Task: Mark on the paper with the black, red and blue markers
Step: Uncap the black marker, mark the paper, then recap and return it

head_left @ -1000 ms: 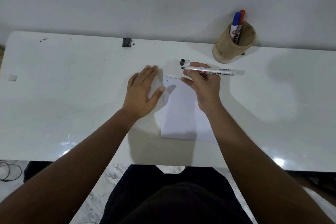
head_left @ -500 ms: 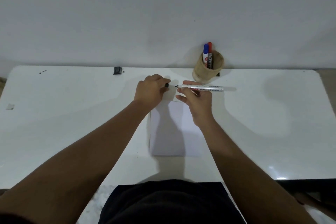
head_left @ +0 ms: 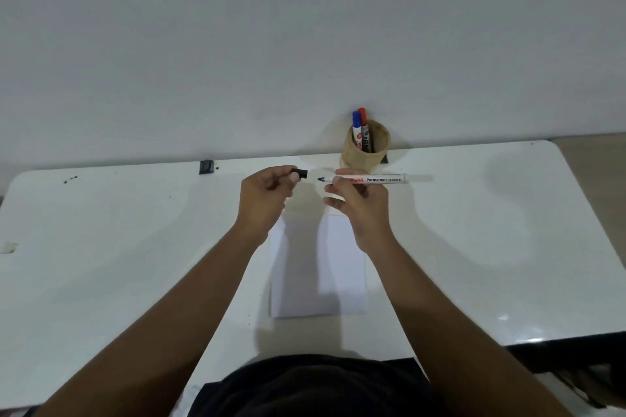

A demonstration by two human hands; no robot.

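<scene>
Head view: right hand (head_left: 359,203) grips black permanent marker (head_left: 367,179), level, nib bared, above paper (head_left: 342,267). Left hand (head_left: 267,198) pinches its black cap (head_left: 302,174), just apart from nib. Blue marker (head_left: 356,128), red marker (head_left: 364,127) in cup (head_left: 367,152). Recapping, apparently: align cap squarely, press home.

The white counter (head_left: 474,247) carried paper (head_left: 338,264); beyond the paper stood a holder (head_left: 366,156), far-left a black clip (head_left: 206,167).

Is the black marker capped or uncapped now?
Uncapped. The black marker shows its bare tip in the right hand; the left hand holds the cap apart.
</scene>
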